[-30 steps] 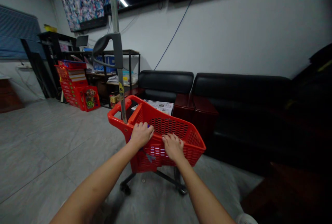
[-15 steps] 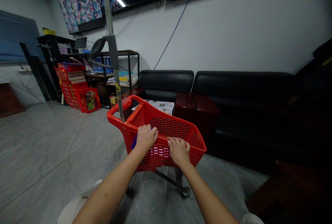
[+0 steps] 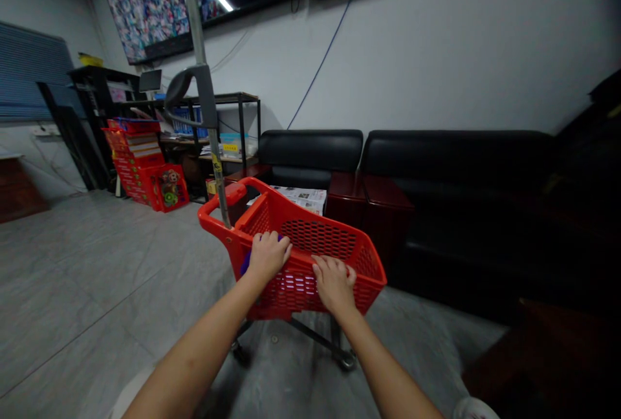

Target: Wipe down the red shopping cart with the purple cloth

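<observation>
A small red plastic shopping cart with lattice sides stands on wheels in front of me. My left hand is closed over a purple cloth, pressed against the cart's near rim. Most of the cloth is hidden beneath the palm. Farther right along that same rim, my right hand curls its fingers over the edge. A metal pole with a dark grey loop rises from the cart's handle end.
Black sofas with dark red wooden armrests stand behind the cart. Stacked red boxes are on the grey floor at left, beside a shelf desk. Wall screens hang above.
My left hand has slid slightly left along the rim with the purple cloth. My right hand keeps its place on the rim.
</observation>
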A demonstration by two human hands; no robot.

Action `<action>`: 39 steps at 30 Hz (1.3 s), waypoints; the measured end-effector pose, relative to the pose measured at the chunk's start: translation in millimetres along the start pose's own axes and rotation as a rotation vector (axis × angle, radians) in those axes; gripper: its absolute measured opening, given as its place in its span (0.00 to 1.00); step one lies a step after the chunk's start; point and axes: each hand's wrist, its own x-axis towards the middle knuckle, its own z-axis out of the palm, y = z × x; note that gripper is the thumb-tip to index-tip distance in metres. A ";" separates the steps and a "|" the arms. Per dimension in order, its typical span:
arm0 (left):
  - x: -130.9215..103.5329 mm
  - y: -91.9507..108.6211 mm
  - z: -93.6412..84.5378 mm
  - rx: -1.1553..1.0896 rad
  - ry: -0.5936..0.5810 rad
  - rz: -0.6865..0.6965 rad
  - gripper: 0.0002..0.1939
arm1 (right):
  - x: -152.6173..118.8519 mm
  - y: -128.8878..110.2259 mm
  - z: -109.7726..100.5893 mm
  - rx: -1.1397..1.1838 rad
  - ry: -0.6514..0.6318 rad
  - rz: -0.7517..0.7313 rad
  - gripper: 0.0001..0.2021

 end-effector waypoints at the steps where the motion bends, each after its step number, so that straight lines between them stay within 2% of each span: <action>1: -0.3 4.9 2.5 -0.006 0.006 -0.014 0.15 | -0.2 -1.7 0.6 0.001 0.001 0.003 0.21; 5: -0.7 32.2 15.2 -0.047 0.010 -0.002 0.14 | -1.1 -3.6 -1.8 -0.012 -0.025 -0.014 0.21; 7: -0.6 39.0 18.9 -0.060 0.010 0.009 0.14 | -2.1 1.3 -4.8 -0.029 -0.042 -0.031 0.21; 9: -0.4 36.7 19.0 -0.069 0.007 0.038 0.14 | -3.9 10.3 -7.7 -0.055 -0.038 -0.014 0.21; 12: -0.9 20.5 14.5 -0.074 0.015 0.070 0.14 | -7.6 25.5 -9.7 -0.091 -0.015 0.015 0.21; 15: -2.6 3.6 10.2 -0.059 0.065 0.021 0.14 | -10.3 31.8 -7.4 -0.083 -0.006 -0.009 0.20; 17: -3.8 0.6 10.3 -0.058 0.105 -0.028 0.13 | -11.2 28.6 -4.2 -0.067 0.010 0.003 0.20; 20: -5.0 13.4 16.1 -0.090 0.126 -0.071 0.12 | -12.0 17.8 -0.8 -0.059 0.031 0.040 0.20; 24: -5.0 42.6 27.7 -0.124 0.109 -0.034 0.12 | -12.4 7.9 -2.8 -0.082 0.016 0.040 0.21; 26: -4.2 49.8 30.9 -0.123 0.092 -0.028 0.12 | -12.1 9.5 -5.4 -0.090 -0.013 0.019 0.21; 28: -2.9 49.0 31.7 -0.121 0.069 -0.005 0.12 | -12.1 16.6 -7.5 -0.091 -0.025 0.007 0.22; 33: -0.4 32.3 28.3 -0.116 0.036 0.046 0.13 | -17.1 39.3 -8.2 -0.086 0.035 0.035 0.22; 36: -1.5 32.0 27.7 -0.123 0.053 0.001 0.13 | -20.9 37.3 -6.7 -0.064 0.028 0.021 0.20; 39: -4.3 44.9 31.0 -0.136 0.063 -0.026 0.12 | -22.1 26.5 -4.8 -0.056 0.049 0.053 0.19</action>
